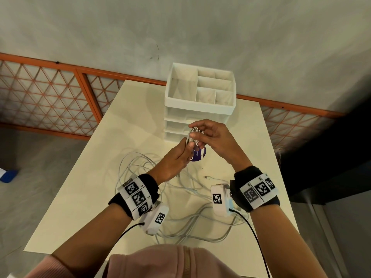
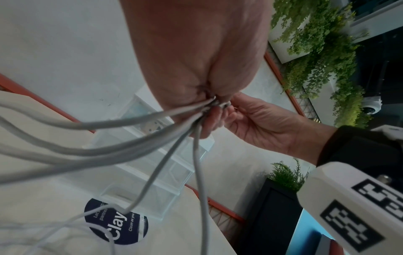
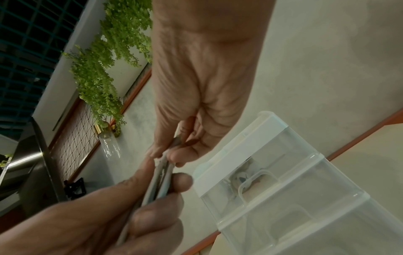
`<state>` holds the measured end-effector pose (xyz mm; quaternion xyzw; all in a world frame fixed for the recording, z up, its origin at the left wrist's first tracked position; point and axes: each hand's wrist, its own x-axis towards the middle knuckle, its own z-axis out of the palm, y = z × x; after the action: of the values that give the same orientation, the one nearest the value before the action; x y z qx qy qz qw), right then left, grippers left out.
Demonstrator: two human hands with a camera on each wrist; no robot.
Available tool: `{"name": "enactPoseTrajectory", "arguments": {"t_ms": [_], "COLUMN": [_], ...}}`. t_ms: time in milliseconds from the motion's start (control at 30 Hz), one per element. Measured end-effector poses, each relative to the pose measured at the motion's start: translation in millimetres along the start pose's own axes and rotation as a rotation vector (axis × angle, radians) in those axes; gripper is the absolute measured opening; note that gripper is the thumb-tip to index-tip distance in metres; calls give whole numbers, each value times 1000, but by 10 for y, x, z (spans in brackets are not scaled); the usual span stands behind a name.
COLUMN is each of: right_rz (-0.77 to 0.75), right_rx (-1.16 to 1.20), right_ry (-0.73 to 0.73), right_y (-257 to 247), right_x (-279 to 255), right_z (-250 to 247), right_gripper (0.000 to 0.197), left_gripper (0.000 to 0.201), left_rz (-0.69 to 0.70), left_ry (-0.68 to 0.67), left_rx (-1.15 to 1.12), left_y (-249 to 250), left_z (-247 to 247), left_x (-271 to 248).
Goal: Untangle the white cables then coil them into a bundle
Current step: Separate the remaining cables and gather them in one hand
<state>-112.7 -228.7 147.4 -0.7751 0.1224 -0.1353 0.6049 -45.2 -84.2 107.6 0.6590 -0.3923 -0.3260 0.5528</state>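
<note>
Several white cables [image 1: 140, 167] lie tangled on the cream table [image 1: 84, 197], and their gathered ends rise into both hands. My left hand [image 1: 187, 142] grips the bunched strands in a fist; in the left wrist view the cables [image 2: 130, 138] fan out from under its palm. My right hand [image 1: 195, 132] pinches the connector tips just above the left fist, in front of the drawer unit. In the right wrist view its fingertips [image 3: 174, 156] close on the cable ends [image 3: 162, 165], with my left hand [image 3: 161, 189] wrapped round the strands [image 3: 157, 184] below. One loose connector [image 1: 208, 178] lies on the table.
A white drawer organiser [image 1: 200, 109] with open top compartments stands at the table's far edge, right behind the hands. A round purple label [image 1: 198, 154] lies on the table under them. An orange lattice railing [image 1: 50, 93] and a grey wall are beyond.
</note>
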Motion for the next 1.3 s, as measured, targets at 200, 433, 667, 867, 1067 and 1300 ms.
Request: {"name": "enactPoseTrajectory", "arguments": {"t_ms": [200,433,667,867,1067,1300], "right_rz": [11,-13,-11,22,39,39], "right_rx": [41,64,31,-3,-35,-54], "right_ry": [-146,-83,-67,-117,-154,-164], "right_y": [-29,-23,-21,-24,-7,21], "right_x": [-69,-67,-36,-15,-27,-3], "right_z": [-99,-83,-67,-112,-152,-162], "right_gripper": [37,37,35,35,35,40], "left_gripper": [35,42,50,50,49,49], "left_rz": [-40,-51,-75,-101,-120,-117], "left_ry": [13,72,69,26,-45,-67], "left_rx": [-67,-111,-57,-50,-11,28], "left_y": [40,47,31,31,71,72], "left_z": [2,12,5,18,-37,-51], "left_x": [-16,2,26,23,31,51]}}
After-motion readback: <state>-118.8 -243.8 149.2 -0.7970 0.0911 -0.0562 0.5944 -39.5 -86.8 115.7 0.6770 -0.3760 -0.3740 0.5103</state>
